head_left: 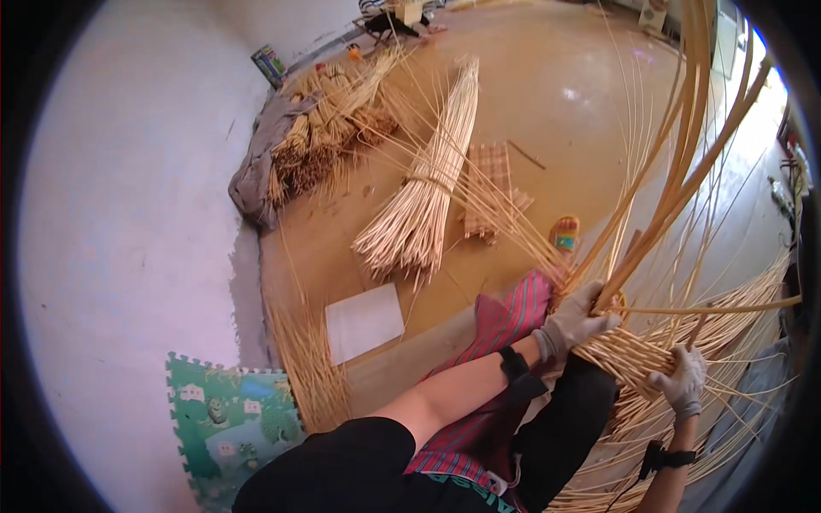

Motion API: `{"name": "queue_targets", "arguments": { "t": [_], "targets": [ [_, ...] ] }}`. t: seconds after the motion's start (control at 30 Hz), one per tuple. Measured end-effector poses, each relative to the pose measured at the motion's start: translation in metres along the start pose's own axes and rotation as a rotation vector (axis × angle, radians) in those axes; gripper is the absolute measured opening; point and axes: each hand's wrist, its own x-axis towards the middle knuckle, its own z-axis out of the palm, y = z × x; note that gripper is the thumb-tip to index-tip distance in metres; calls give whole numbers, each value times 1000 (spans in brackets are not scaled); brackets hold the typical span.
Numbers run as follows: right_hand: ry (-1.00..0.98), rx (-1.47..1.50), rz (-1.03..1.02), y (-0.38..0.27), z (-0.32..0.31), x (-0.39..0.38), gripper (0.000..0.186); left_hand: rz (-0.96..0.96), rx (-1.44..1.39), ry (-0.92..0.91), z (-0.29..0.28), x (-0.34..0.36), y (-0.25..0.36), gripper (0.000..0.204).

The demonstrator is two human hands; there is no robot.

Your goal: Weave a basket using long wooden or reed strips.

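Both my hands wear pale work gloves. My left hand (577, 325) is closed round upright wicker rods (676, 192) at the point where they rise from a woven wicker piece (629, 363). Lower and to the right, my right hand (682, 382) grips the woven piece at its side, with thumb and fingers on the weave. The piece lies against my dark-trousered leg (573, 410), and long loose rods stick out of it on all sides. Its underside is hidden by my leg and hands.
A tied bundle of peeled rods (419, 188) lies on the floor ahead, beside a checked wooden mat (489, 188). More bundles (321, 141) are heaped by the left wall. A white board (365, 323), a green foam mat (231, 419) and a slipper (564, 232) lie nearer.
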Motion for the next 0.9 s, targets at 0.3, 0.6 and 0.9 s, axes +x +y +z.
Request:
{"name": "queue_targets", "arguments": {
  "t": [0.3,0.6,0.9],
  "targets": [
    [249,100,237,-17,19,-37,58,96,-63,209,16,-16,-13,50],
    [151,-95,91,-94,-86,-21,68,8,-726,-1,-18,-37,84,18],
    [268,-124,77,-155,-77,-71,73,182,-56,348,-55,-75,65,28]
  ]
}}
